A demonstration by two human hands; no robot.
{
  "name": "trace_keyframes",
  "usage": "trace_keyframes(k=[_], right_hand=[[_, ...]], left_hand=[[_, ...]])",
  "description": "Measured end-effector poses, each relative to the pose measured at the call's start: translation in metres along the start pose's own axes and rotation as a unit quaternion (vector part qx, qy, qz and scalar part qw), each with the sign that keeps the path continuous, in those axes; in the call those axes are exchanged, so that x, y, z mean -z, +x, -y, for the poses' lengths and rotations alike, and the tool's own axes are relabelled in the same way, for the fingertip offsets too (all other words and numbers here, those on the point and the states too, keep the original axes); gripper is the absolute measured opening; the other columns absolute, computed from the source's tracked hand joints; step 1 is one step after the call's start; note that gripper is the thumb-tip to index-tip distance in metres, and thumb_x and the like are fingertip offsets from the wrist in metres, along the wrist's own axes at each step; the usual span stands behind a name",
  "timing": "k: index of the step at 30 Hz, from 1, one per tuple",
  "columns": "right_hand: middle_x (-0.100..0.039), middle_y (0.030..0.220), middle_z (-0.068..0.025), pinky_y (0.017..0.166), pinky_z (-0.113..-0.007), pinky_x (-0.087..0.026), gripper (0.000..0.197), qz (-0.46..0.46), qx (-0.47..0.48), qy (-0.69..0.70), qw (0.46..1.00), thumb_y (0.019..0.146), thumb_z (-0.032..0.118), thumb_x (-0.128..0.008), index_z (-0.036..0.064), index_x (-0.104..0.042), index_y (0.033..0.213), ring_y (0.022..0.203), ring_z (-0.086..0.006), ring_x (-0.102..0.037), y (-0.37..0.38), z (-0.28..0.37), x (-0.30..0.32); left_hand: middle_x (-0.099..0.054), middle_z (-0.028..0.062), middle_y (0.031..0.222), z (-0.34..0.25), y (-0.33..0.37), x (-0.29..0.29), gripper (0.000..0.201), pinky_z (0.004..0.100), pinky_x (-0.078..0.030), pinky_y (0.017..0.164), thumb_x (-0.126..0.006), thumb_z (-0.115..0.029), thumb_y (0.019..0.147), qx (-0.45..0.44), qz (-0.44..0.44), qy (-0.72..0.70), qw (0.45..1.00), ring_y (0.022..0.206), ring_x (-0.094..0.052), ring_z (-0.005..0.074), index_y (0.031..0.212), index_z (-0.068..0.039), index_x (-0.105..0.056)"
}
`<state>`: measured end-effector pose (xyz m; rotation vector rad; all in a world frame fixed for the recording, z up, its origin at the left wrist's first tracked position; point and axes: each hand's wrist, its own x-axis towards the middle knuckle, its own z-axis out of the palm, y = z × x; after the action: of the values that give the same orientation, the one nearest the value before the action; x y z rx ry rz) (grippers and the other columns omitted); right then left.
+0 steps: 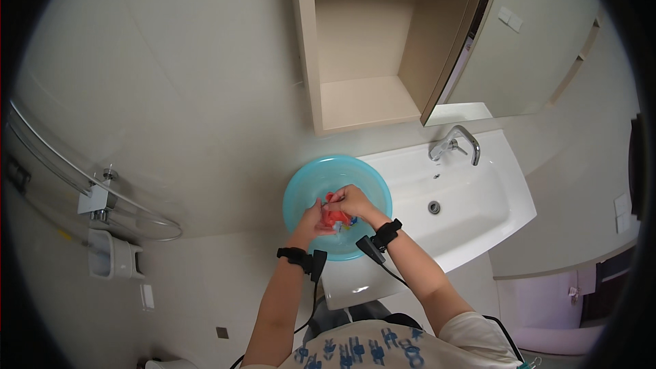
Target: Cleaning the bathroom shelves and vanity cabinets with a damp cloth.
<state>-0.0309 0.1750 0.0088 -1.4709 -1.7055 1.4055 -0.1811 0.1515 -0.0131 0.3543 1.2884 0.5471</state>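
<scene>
A light-blue plastic basin (372,184) stands on the left end of the white washbasin counter. Inside its round rim, both hands meet around a small, soft-looking red thing (335,218), whose kind I cannot make out. My left hand (315,221) supports it from the left side, with its fingers curled partly under it. From the right, my right hand (351,201) pinches its upper part between thumb and fingers. Small blue and yellow bits (352,221) show beside the red thing, partly hidden by the hands. Each wrist wears a black strap with a cabled device.
Right of the basin lies the white sink (471,195) with a chrome faucet (454,145) and a drain (434,208). An open beige cabinet (369,85) and a mirror (529,48) hang above. A shower mixer (99,198) with a hose is at far left.
</scene>
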Motion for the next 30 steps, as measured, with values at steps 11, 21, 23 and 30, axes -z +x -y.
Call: trace_keyframes(k=[11, 21, 23, 30], right_hand=[[-0.059, 0.094, -0.0079, 0.072, -0.028, -0.047, 0.024, -0.055, -0.082, 0.319, 0.943, 0.085, 0.019, -0.054, 0.0027, -0.055, 0.102, 0.085, -0.0166, -0.057, 0.011, -0.018, -0.012], [-0.059, 0.085, -0.0098, 0.072, -0.03, -0.05, 0.032, 0.079, -0.008, 0.464, 0.882, 0.092, 0.031, -0.047, 0.0002, -0.055, 0.092, 0.08, -0.0184, -0.058, 0.0, 0.006, -0.02], [-0.057, 0.072, -0.0093, 0.072, -0.029, -0.05, 0.036, 0.105, -0.008, 0.446, 0.889, 0.092, 0.033, -0.045, 0.0034, -0.049, 0.073, 0.07, -0.0173, -0.056, 0.005, 0.0, -0.015], [-0.039, 0.05, -0.0024, 0.075, -0.03, -0.048, 0.047, 0.124, -0.033, 0.389, 0.912, 0.092, 0.042, -0.041, 0.0096, -0.034, 0.058, 0.048, -0.0145, -0.042, 0.016, 0.004, -0.016]], left_hand=[[-0.057, 0.0114, 0.093, 0.025, 0.033, 0.009, 0.028, 0.0279, -0.045, 0.055, -0.053, -0.021, 0.082, -0.19, 0.058, -0.092, 0.976, 0.081, -0.056, 0.019, 0.103, -0.001, -0.054], [-0.054, 0.0098, 0.102, 0.014, -0.025, -0.014, 0.036, 0.0398, -0.051, 0.072, -0.062, -0.025, 0.082, -0.134, 0.137, -0.119, 0.974, 0.092, -0.055, 0.0238, 0.11, -0.007, -0.048], [-0.057, 0.0084, 0.097, 0.012, -0.029, -0.019, 0.035, 0.033, -0.051, 0.07, -0.068, -0.017, 0.077, -0.143, 0.207, -0.136, 0.958, 0.089, -0.057, 0.0216, 0.105, -0.005, -0.05], [-0.056, 0.0039, 0.08, 0.008, -0.009, -0.011, 0.027, 0.0224, -0.045, 0.055, -0.071, -0.003, 0.071, -0.133, 0.217, 0.009, 0.967, 0.068, -0.055, 0.0117, 0.089, -0.005, -0.052]])
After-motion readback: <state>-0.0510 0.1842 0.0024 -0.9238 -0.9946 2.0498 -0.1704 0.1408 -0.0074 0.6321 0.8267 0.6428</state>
